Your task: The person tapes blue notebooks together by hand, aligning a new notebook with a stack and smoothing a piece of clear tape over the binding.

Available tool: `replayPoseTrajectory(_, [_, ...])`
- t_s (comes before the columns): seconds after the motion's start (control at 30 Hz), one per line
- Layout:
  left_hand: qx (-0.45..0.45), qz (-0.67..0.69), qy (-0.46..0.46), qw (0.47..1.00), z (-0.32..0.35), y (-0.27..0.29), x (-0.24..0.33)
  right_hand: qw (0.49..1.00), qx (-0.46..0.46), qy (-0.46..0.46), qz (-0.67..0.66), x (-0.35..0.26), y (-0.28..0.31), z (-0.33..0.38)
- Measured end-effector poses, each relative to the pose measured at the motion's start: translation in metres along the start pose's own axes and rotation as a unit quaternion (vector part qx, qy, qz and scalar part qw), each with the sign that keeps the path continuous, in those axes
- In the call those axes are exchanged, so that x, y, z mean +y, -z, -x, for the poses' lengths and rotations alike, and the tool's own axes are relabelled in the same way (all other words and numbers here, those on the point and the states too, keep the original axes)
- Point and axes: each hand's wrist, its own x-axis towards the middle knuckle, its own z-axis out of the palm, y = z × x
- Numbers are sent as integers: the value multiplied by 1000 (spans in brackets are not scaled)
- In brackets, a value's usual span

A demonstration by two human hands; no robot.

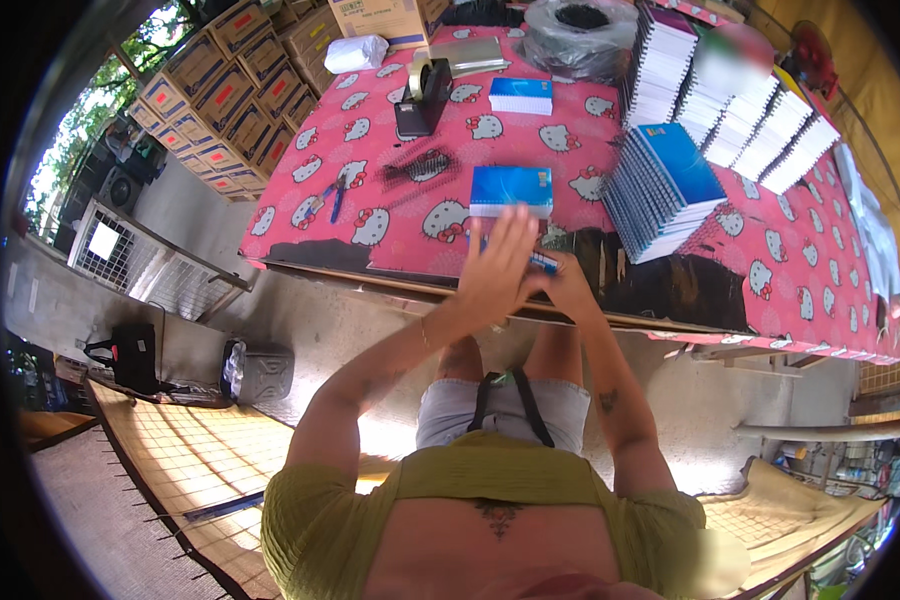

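Observation:
My left hand [503, 258] lies with its fingers stretched out at the table's front edge. Its fingertips overlap the near side of a small blue-covered notepad stack [511, 186]. Just to the right, my right hand [568, 288] is closed around a small blue notebook [544, 261], mostly hidden by both hands. A tall pile of blue spiral notebooks [662, 190] stands to the right. Farther back lies another low blue-covered notepad stack [521, 95]. Loose black binding wires [420, 167] and blue-handled pliers [338, 198] lie at left.
A black tape dispenser [425, 103] stands at the back left of the pink patterned table [365, 265]. Tall piles of spiral notebooks [727, 115] fill the back right, near a plastic-wrapped coil [580, 40]. Cardboard boxes [220, 95] are stacked beyond the table's left side.

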Motion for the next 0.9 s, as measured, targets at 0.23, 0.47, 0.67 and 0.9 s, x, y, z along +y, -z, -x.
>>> replayPoseTrajectory(0.23, [13,16,-15,1000,38,-17,15,999,5,-40,15,-10,-8,0])
replayPoseTrajectory(0.47, [40,56,-2,998,29,1,26,998,9,-28,50,-1,-6,-1])
replayPoseTrajectory(0.67, [-23,136,-13,990,-6,15,-26,996,-30,-68,56,-16,-4,-6])
replayPoseTrajectory(0.9, [7,-11,0,1000,5,9,-2,996,0,-34,78,-13,-7,-6])
